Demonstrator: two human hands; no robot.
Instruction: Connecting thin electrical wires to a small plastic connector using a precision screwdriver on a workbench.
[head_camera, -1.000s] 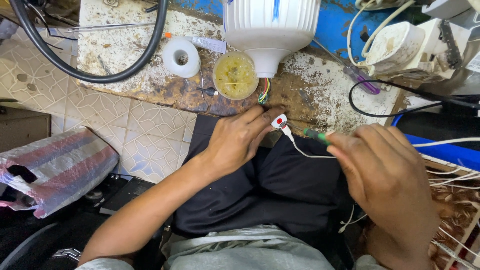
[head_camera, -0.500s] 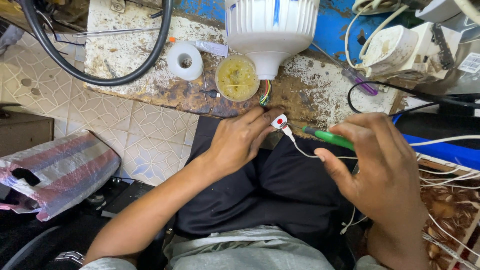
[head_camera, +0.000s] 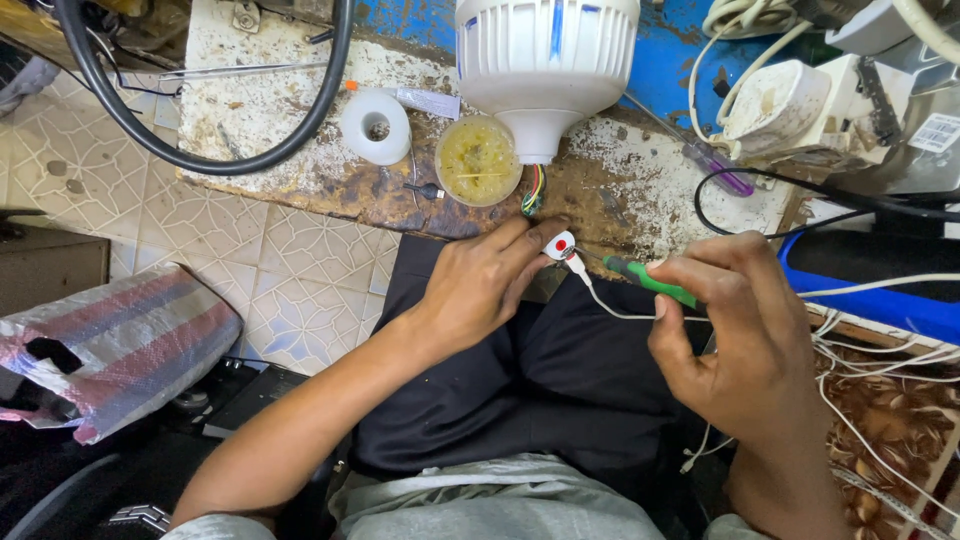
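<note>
My left hand (head_camera: 480, 285) pinches a small white switch with a red button (head_camera: 560, 244) at the edge of the worn workbench (head_camera: 300, 170). A thin white wire (head_camera: 615, 310) runs from that switch toward my right hand. My right hand (head_camera: 745, 335) grips a green-handled screwdriver (head_camera: 655, 280), its tip pointing at the switch. Just beyond, a large white lamp bulb (head_camera: 545, 60) lies on the bench, with coloured wires (head_camera: 533, 188) coming out of its neck.
A round tub of yellow paste (head_camera: 478, 160), a roll of white tape (head_camera: 376, 127) and a purple-tipped tool (head_camera: 715, 165) lie on the bench. A black cable loop (head_camera: 200, 150) sits at left. White wires (head_camera: 880, 400) and a blue panel (head_camera: 880, 300) are at right; a plastic-wrapped bundle (head_camera: 110, 350) lies on the tiled floor.
My right hand has turned and drawn back slightly, showing more of the green screwdriver, whose tip now points at the switch. My left hand keeps the switch in place.
</note>
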